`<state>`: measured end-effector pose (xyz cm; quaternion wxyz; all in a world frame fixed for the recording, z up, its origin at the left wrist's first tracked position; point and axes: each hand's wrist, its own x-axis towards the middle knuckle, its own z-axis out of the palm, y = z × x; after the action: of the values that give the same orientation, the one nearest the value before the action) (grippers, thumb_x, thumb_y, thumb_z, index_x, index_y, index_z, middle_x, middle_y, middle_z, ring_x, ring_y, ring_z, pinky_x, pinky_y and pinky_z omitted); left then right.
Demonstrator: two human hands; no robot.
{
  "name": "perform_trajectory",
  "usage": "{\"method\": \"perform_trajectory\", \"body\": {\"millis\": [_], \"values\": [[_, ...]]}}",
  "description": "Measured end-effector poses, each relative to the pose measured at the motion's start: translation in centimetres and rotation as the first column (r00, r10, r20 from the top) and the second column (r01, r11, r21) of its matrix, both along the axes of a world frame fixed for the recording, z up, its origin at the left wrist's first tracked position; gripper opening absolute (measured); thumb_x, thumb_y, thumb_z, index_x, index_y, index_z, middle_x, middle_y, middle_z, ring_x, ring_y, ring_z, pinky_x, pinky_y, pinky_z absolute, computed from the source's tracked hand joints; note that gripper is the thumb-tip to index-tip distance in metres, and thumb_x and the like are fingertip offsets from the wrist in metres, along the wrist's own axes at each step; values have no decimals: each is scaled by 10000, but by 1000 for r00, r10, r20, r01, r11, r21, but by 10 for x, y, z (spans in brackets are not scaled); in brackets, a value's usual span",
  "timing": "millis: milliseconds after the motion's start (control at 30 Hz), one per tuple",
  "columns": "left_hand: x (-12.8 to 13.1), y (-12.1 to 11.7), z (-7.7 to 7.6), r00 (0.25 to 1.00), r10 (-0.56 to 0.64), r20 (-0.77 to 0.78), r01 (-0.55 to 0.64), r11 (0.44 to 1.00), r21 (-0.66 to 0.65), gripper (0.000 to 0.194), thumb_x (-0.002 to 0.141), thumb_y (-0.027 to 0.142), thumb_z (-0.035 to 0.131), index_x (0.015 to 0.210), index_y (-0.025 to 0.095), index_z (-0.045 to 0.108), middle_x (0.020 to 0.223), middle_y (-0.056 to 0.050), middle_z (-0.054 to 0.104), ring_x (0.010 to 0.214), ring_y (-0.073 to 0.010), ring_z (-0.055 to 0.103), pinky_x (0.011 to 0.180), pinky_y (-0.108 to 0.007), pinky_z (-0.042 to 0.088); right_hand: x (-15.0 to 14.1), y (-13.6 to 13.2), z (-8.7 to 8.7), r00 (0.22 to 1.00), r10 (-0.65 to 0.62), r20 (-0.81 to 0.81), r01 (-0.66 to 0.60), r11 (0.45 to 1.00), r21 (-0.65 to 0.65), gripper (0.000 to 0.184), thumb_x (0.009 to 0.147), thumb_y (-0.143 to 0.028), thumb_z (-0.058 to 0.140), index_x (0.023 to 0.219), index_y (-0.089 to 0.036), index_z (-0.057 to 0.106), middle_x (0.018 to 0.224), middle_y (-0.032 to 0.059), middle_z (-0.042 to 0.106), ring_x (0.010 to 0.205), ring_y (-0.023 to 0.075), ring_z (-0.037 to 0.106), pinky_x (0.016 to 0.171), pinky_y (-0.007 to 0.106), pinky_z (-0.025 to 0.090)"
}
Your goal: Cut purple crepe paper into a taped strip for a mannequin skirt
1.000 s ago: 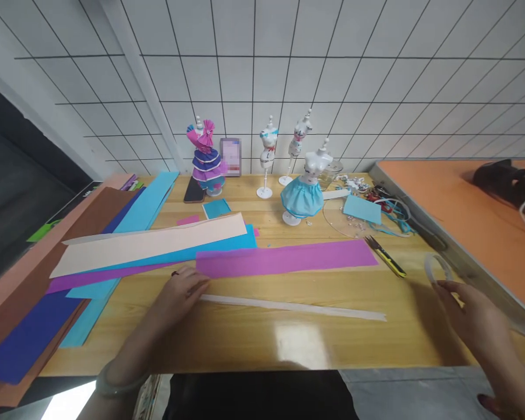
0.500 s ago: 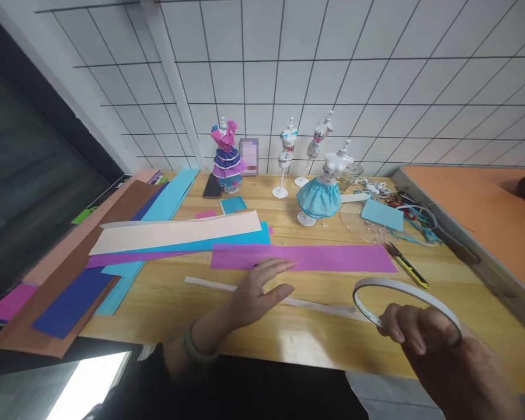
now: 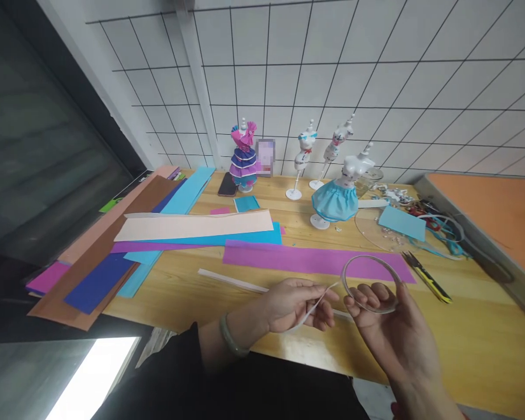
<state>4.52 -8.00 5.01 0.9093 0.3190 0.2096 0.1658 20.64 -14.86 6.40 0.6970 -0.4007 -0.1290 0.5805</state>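
My right hand is closed round a thin roll of white tape, which looks like double-sided tape. From the roll a loose white end runs down to my left hand, whose thumb and fingers pinch it. Just beyond both hands lies a flat purple paper strip. A narrow white strip rests on the table, its middle hidden behind my left hand.
Paper strips in several colours, such as a cream strip, overlap at left. Behind stand small mannequins, one in a light-blue skirt. Yellow-handled scissors or a similar tool lie at right, near a light-blue paper piece.
My left hand has moved right, off the purple strip, and now pinches the tape's loose end. My right hand has brought the roll left and turned it. The whole view has shifted slightly.
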Motion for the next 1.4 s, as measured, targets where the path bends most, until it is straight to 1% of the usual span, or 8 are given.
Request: {"method": "perform_trajectory", "body": {"millis": [200, 333, 467, 700, 900, 1133, 1267, 1400], "values": [[2, 14, -7, 992, -69, -107, 53, 988, -145, 251, 818, 342, 524, 868, 107, 596, 655, -30, 578, 546, -92, 538, 537, -220, 385, -1, 2, -3, 998, 63, -29, -65, 997, -48, 312, 810, -458, 534, 620, -211, 533, 603, -20, 442, 646, 135, 502, 650, 304, 494], [2, 21, -13, 987, -156, -26, 148, 966, -210, 198, 865, 285, 451, 802, 129, 556, 586, 23, 491, 368, -18, 282, 376, -172, 162, -3, 3, -3, 986, 168, 21, -167, 985, -32, 344, 820, -472, 517, 612, -199, 551, 590, -11, 458, 645, 133, 494, 641, 276, 470], [-2, 24, -14, 974, -227, 30, 228, 954, -195, 231, 903, 240, 362, 816, 139, 550, 509, 66, 367, 336, -21, 135, 356, -182, 78, 0, 2, -5, 963, 229, 144, -231, 973, -3, 368, 840, -492, 477, 639, -203, 583, 591, 2, 477, 669, 147, 504, 656, 278, 448], [-16, 30, -13, 971, -238, -27, 231, 961, -154, 221, 875, 249, 413, 709, 131, 499, 509, 73, 329, 328, -8, 146, 344, -179, 61, 20, -2, -16, 867, 204, 454, -247, 968, 36, 319, 868, -417, 470, 661, -209, 597, 618, 0, 480, 665, 144, 497, 652, 270, 422], [-32, 34, -11, 987, -152, -51, 150, 988, -26, 196, 774, 245, 570, 656, 144, 451, 502, 83, 361, 326, 4, 157, 341, -172, 69, 36, -3, -17, 707, 254, 660, -298, 953, -48, 369, 875, -430, 444, 617, -199, 572, 632, 21, 506, 675, 165, 515, 640, 281, 435], [-50, 38, -9, 967, -53, -251, 92, 985, 146, 223, 706, 308, 644, 691, 141, 496, 506, 86, 368, 357, 4, 187, 367, -177, 88, 63, -5, -23, 201, 474, 857, -330, 857, -396, 252, 723, -464, 637, 693, -214, 653, 750, 45, 636, 761, 219, 592, 667, 276, 480], [-49, 35, -7, 922, -29, -387, 126, 966, 227, 265, 672, 369, 666, 706, 148, 524, 501, 82, 382, 376, -8, 223, 386, -189, 113, 62, -11, -18, 140, 528, 838, -375, 811, -449, 342, 712, -465, 644, 968, -240, 666, 907, 70, 665, 886, 247, 610, 766, 322, 489], [-46, 30, 4, 900, -25, -434, 190, 920, 343, 320, 654, 436, 679, 729, 144, 571, 503, 82, 367, 421, -23, 249, 417, -193, 165, 44, -9, -3, 82, 572, 816, -468, 745, -476, 508, 787, -485, 551, 1229, -235, 533, 696, 19, 617, 692, 184, 600, 669, 306, 485]]}}
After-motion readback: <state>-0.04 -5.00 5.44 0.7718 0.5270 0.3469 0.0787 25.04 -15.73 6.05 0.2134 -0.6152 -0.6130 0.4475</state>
